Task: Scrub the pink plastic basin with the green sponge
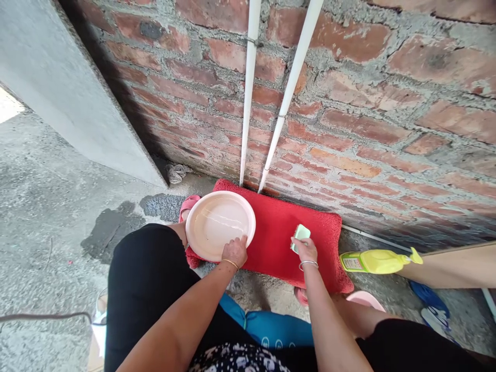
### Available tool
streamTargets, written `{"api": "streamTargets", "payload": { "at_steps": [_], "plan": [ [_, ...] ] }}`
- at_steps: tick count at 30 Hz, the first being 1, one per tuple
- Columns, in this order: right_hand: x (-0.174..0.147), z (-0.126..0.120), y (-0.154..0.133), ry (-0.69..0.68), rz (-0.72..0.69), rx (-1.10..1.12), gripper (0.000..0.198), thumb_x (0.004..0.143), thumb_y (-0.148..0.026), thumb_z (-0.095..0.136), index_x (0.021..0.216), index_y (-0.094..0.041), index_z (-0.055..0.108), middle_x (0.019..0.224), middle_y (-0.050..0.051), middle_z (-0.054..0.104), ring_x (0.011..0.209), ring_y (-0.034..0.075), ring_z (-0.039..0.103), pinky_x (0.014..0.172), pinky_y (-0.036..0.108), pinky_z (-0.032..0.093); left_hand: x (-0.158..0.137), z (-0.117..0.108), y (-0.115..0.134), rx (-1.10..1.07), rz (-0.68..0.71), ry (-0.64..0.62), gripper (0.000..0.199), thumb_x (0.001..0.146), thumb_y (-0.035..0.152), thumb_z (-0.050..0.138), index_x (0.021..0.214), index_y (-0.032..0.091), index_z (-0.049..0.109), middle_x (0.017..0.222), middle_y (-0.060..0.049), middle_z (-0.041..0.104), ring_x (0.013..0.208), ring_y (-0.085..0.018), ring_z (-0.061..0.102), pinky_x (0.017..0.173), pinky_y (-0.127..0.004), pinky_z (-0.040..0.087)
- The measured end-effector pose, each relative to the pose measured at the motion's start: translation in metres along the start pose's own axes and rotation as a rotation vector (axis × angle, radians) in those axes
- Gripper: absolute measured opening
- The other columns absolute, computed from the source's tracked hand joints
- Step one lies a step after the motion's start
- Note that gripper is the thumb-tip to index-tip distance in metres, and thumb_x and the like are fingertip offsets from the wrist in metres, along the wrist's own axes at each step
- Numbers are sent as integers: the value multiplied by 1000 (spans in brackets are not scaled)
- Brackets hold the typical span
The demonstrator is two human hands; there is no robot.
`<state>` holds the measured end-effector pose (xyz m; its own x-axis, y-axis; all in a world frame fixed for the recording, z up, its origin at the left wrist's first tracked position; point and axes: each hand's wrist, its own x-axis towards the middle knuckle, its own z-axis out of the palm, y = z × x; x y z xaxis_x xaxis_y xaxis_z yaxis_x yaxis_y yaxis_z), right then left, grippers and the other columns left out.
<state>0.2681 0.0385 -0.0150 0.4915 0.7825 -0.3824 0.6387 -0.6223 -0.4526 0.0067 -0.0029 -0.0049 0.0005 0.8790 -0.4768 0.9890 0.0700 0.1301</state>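
Note:
My left hand (234,251) grips the near rim of a pale pink basin (213,227), fingers closed over its edge. Water shows inside the basin, which is at the left end of a red mat (279,227). In my right hand (306,249) is a small light green scrubbing brush (302,233), held over the right half of the mat. Its bristles show along the left side. Whether they touch the mat I cannot tell.
A yellow pump bottle (377,261) is right of the mat. Two white pipes (277,129) run down the brick wall (349,129) behind it. A grey panel (85,93) leans at left; a blue shoe (432,305) lies right. The concrete has a wet patch (106,232).

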Motion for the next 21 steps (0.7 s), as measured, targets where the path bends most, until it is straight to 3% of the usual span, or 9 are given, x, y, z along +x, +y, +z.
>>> {"api": "streamTargets", "payload": {
  "at_steps": [5, 9, 14, 21],
  "plan": [
    [-24, 42, -69, -182, -215, -218, 41, 67, -56, 60, 95, -26, 57, 100, 3, 58, 88, 19, 58, 71, 28, 42, 0, 0, 0, -4, -10, -7, 47, 82, 16, 37, 128, 25, 38, 102, -11, 57, 95, -22, 56, 78, -36, 45],
    [-31, 63, -90, -258, -368, -391, 40, 66, -52, 63, 97, -28, 56, 101, 2, 53, 90, 18, 57, 73, 29, 41, 0, -1, 0, 5, -1, -9, 47, 82, 16, 36, 128, 24, 39, 101, -12, 57, 94, -23, 56, 77, -37, 45],
    [-7, 41, -63, -225, -299, -446, 42, 67, -53, 63, 100, -29, 55, 101, 2, 51, 90, 18, 56, 73, 29, 42, 0, -1, 0, 6, 1, -2, 47, 83, 16, 35, 129, 24, 37, 102, -13, 56, 94, -24, 56, 76, -37, 45],
    [33, -17, 25, -94, -37, -380, 50, 67, -61, 58, 100, -24, 56, 100, 8, 57, 85, 22, 60, 69, 32, 44, 0, -2, 0, 13, -7, -27, 49, 83, 17, 35, 131, 24, 37, 103, -13, 57, 95, -24, 56, 77, -37, 44]
  ]
}}
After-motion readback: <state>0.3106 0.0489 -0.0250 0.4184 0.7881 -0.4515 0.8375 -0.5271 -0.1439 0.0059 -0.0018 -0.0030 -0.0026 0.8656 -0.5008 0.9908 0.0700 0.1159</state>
